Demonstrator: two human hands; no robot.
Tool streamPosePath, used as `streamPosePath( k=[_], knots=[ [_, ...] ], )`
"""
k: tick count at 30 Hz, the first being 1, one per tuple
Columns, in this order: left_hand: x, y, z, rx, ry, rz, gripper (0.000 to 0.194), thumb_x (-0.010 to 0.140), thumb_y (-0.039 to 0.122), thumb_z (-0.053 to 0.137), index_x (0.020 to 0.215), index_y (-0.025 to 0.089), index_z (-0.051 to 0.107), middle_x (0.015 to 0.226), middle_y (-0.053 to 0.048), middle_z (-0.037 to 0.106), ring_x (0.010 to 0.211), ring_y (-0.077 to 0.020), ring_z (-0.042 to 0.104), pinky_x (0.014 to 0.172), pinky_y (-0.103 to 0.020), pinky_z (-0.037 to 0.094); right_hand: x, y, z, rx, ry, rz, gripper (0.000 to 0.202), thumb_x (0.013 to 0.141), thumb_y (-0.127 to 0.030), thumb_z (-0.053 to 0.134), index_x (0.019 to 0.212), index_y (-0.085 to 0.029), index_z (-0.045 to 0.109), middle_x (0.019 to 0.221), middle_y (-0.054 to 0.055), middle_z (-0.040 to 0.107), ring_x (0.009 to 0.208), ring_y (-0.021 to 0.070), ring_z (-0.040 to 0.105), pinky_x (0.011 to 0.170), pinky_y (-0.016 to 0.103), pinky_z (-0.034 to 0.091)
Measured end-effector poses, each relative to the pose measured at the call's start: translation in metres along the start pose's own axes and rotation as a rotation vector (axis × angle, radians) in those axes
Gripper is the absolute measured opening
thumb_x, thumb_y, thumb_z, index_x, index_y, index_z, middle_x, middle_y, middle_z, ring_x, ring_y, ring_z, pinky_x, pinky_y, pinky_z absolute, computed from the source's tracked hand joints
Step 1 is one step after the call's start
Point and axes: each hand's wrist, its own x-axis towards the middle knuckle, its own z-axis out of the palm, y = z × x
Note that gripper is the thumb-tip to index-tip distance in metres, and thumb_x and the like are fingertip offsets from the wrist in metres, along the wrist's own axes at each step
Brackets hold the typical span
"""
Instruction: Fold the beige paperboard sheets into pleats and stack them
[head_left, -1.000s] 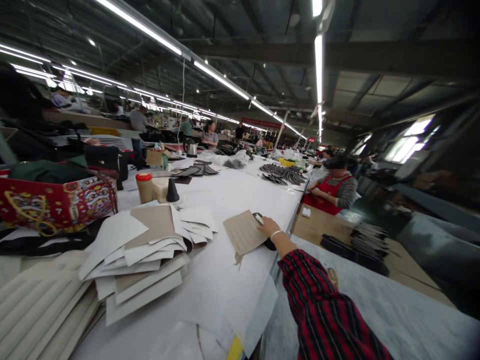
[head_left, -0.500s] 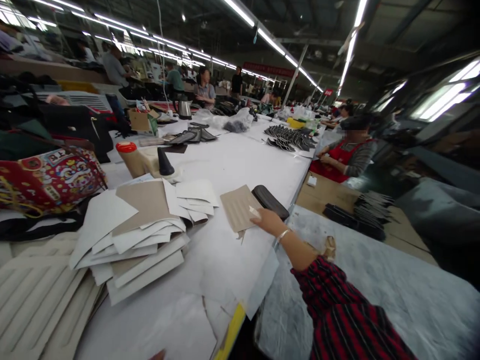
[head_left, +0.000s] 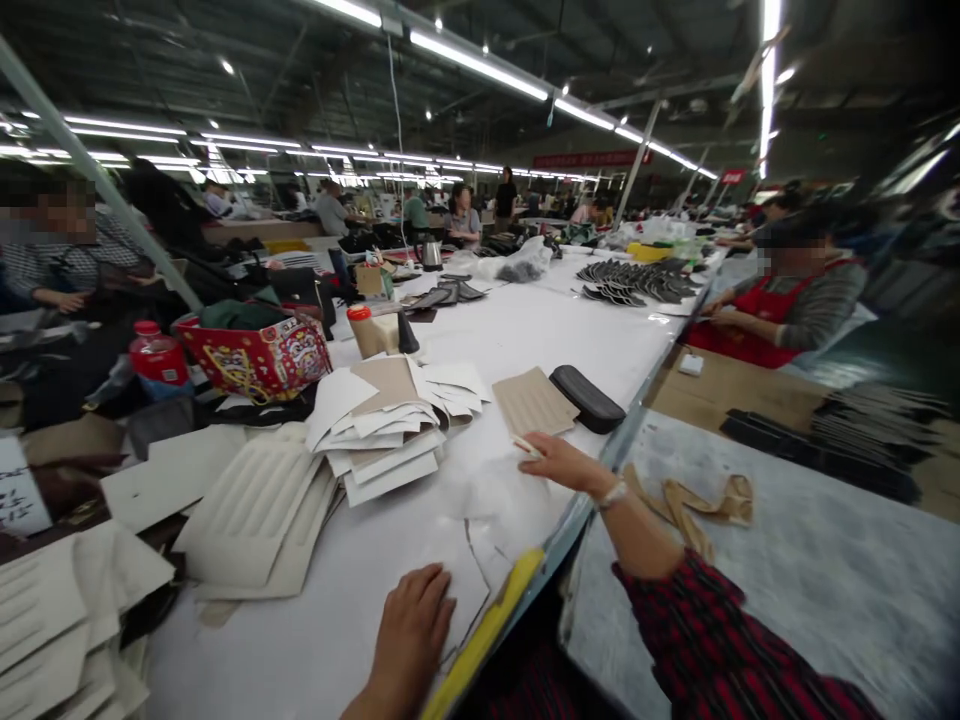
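Note:
My right hand [head_left: 561,463] is above the white table, just on the near side of a ribbed beige panel [head_left: 534,402]. A small white stick-like piece [head_left: 527,447] shows at its pinched fingertips; its exact kind is unclear. Beyond the hand a black, rounded case-like object [head_left: 587,398] lies beside the panel. Lower down, my left hand [head_left: 418,612] rests palm down on the table with its fingers laid on the surface, holding nothing that I can see. To its left are ribbed cream panels [head_left: 251,500] and a stack of white and beige pieces [head_left: 386,430].
A yellow strip [head_left: 491,620] runs along the near table edge. To the right, a grey surface [head_left: 810,580] bears tan strips [head_left: 705,510]. A red patterned bag [head_left: 259,355], a red bottle [head_left: 159,360] and a red-capped container [head_left: 373,330] stand left. A co-worker in a red apron [head_left: 780,310] sits right.
My right hand has drawn back off the beige panel toward me. My left hand has come into view onto the table. The view has turned left, showing more stacks and another person.

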Motion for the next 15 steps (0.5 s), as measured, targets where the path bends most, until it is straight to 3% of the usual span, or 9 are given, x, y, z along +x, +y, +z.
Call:
streamPosePath(
  k=[4, 8, 12, 15],
  knots=[
    [0.0, 0.008, 0.0, -0.042, -0.005, -0.011, 0.027, 0.082, 0.032, 0.049, 0.104, 0.021, 0.059, 0.106, -0.008, 0.061, 0.096, -0.0209, 0.057, 0.079, -0.036, 0.05, 0.046, -0.024, 0.037, -0.096, -0.018, 0.196, 0.038, 0.072, -0.024, 0.059, 0.107, -0.01, 0.052, 0.112, 0.014, 0.053, 0.1, 0.021, 0.05, 0.083, 0.03, 0.035],
    [-0.022, 0.005, -0.003, -0.055, -0.01, 0.034, 0.029, 0.081, 0.036, 0.049, 0.105, 0.022, 0.059, 0.108, -0.007, 0.061, 0.098, -0.0211, 0.056, 0.084, -0.037, 0.049, 0.05, -0.021, 0.055, -0.085, -0.006, 0.325, 0.039, 0.068, -0.021, 0.063, 0.103, -0.007, 0.055, 0.103, 0.014, 0.058, 0.093, 0.0215, 0.054, 0.077, 0.029, 0.038],
    [-0.044, -0.011, -0.003, -0.067, 0.012, 0.073, 0.034, 0.078, 0.042, 0.052, 0.106, 0.023, 0.058, 0.111, -0.006, 0.06, 0.1, -0.023, 0.057, 0.084, -0.038, 0.049, -0.005, 0.003, 0.039, -0.042, 0.025, 0.431, 0.022, 0.068, -0.023, 0.066, 0.087, -0.014, 0.062, 0.091, 0.004, 0.063, 0.087, 0.0171, 0.056, 0.077, 0.024, 0.041],
    [-0.055, -0.017, -0.007, -0.061, 0.067, 0.096, 0.034, 0.078, 0.043, 0.051, 0.105, 0.023, 0.059, 0.11, -0.006, 0.061, 0.097, -0.0223, 0.059, 0.081, -0.035, 0.051, -0.07, 0.018, 0.031, -0.04, 0.144, 0.516, 0.023, 0.08, -0.029, 0.056, 0.098, -0.015, 0.058, 0.1, 0.004, 0.059, 0.091, 0.0164, 0.055, 0.081, 0.032, 0.044]
  ],
)
